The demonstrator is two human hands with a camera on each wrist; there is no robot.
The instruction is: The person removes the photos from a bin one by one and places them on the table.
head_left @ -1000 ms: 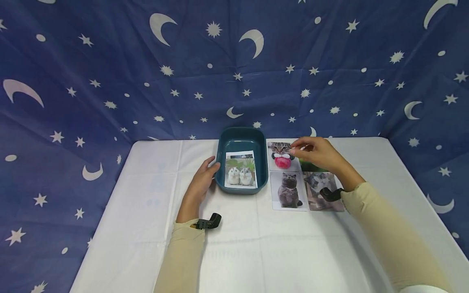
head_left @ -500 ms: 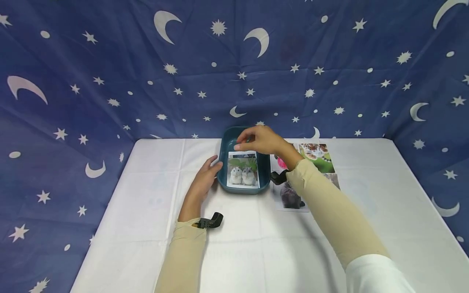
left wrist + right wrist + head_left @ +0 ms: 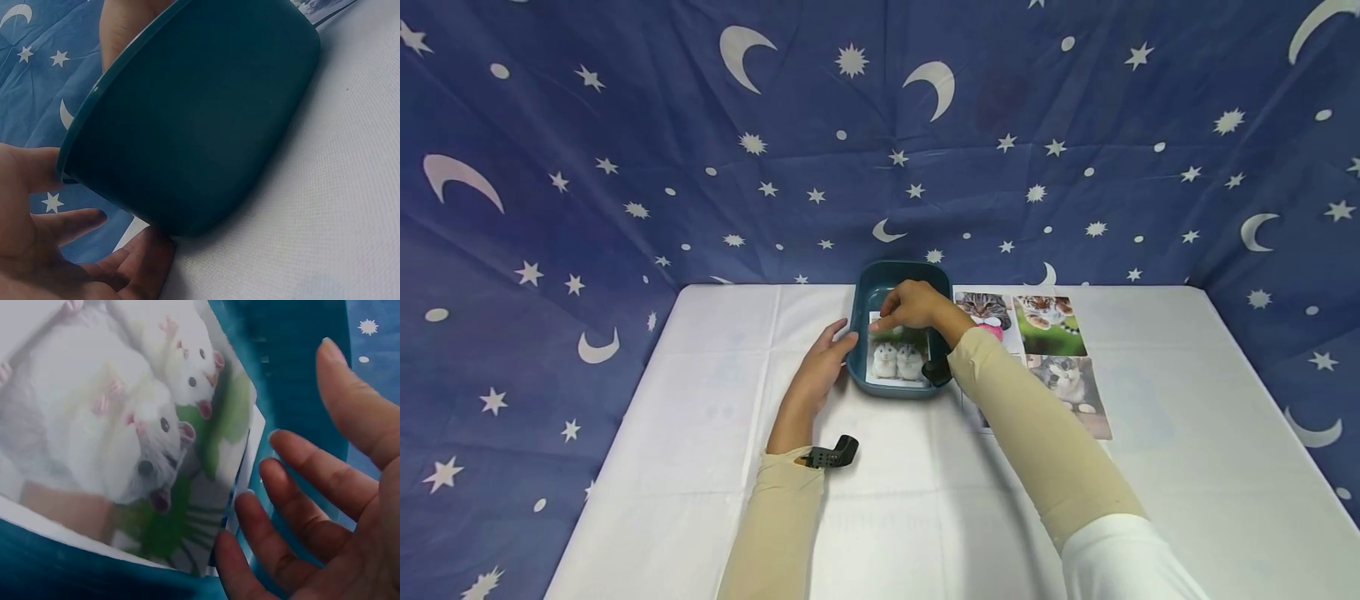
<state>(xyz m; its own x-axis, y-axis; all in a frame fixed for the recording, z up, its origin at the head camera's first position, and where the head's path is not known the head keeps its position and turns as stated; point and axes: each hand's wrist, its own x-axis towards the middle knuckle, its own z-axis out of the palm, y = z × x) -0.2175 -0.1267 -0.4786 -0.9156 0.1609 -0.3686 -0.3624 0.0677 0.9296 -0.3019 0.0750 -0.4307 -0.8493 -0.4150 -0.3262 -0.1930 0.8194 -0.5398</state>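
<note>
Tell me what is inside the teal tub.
A hamster photo lies on top, covering most of a white-edged card beneath, so that card's picture cannot be made out. The right hand is over them.

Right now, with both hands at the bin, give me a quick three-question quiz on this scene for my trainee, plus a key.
1. How many animals show on the top card inside the bin?
2. True or false: in the head view, the bin stands between the left hand and the cat and tiger cards.
3. Where is the right hand? A) right of the cat and tiger cards; B) at the bin; C) touching the left hand.

Key:
1. Two.
2. True; the left hand is on one side of the bin, those cards on the other.
3. B; its fingers are by the top card's edge.
</note>
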